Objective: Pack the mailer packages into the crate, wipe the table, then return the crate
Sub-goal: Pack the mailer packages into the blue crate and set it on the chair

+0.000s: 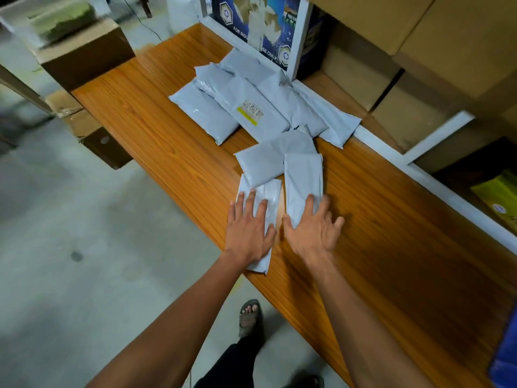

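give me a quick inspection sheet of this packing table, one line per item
surface: wooden table, bare wood around the pile
job's things: grey mailer packages heaped at the far side, two nearer; labelled mailer on top; no crate seen
clutter: nothing seen
grips: left hand flat on the near-left mailer; right hand open, fingers on the near-right mailer
cables: black cable on the floor beyond the table
surroundings: cardboard boxes on the right, printed board behind the pile
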`<action>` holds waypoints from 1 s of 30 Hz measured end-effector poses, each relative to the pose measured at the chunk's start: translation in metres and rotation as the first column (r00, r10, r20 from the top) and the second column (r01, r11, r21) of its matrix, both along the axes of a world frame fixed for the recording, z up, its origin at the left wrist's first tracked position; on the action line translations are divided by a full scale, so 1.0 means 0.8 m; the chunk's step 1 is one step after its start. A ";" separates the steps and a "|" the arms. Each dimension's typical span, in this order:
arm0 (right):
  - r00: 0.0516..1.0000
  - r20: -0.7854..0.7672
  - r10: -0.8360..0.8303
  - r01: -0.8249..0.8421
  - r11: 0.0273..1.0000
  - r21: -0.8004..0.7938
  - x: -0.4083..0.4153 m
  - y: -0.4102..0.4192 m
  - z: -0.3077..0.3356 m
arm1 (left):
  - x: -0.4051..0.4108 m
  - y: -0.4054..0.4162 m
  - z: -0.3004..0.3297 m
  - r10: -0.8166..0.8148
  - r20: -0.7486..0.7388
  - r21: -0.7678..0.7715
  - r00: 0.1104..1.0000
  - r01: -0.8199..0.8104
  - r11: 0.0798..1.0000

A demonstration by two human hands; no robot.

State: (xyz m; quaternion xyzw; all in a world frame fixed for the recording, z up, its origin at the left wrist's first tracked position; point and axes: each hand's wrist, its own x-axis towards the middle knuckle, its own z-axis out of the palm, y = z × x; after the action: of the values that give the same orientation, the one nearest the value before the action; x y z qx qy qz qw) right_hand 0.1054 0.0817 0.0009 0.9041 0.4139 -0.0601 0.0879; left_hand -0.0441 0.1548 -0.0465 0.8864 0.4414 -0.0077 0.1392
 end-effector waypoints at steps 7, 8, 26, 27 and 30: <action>0.976 -0.145 0.166 -0.145 0.979 0.146 0.034 0.036 -0.022 | 0.015 -0.003 -0.014 -0.004 0.037 0.056 0.999 0.002 0.998; 0.967 -0.177 0.182 -0.159 0.977 0.140 0.040 0.042 -0.027 | 0.016 -0.003 -0.015 -0.011 0.040 0.063 0.999 0.008 0.998; 0.985 -0.169 -0.042 0.067 0.987 0.146 0.043 -0.161 -0.027 | 0.046 -0.147 0.010 -0.194 0.164 0.039 0.967 0.190 0.981; 0.983 -0.174 -0.057 0.084 0.985 0.153 0.051 -0.178 -0.020 | 0.053 -0.161 0.016 -0.208 0.174 0.028 0.962 0.206 0.978; 0.982 -0.159 -0.104 0.134 0.971 0.197 0.075 -0.230 0.008 | 0.083 -0.211 0.040 -0.242 0.241 0.000 0.940 0.249 0.968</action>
State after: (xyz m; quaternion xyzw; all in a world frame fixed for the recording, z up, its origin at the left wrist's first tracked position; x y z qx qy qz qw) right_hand 0.1653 -0.1022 0.0075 0.9246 0.3681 -0.0884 -0.0414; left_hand 0.0219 -0.0141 -0.0146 0.9267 0.3073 0.0753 0.2028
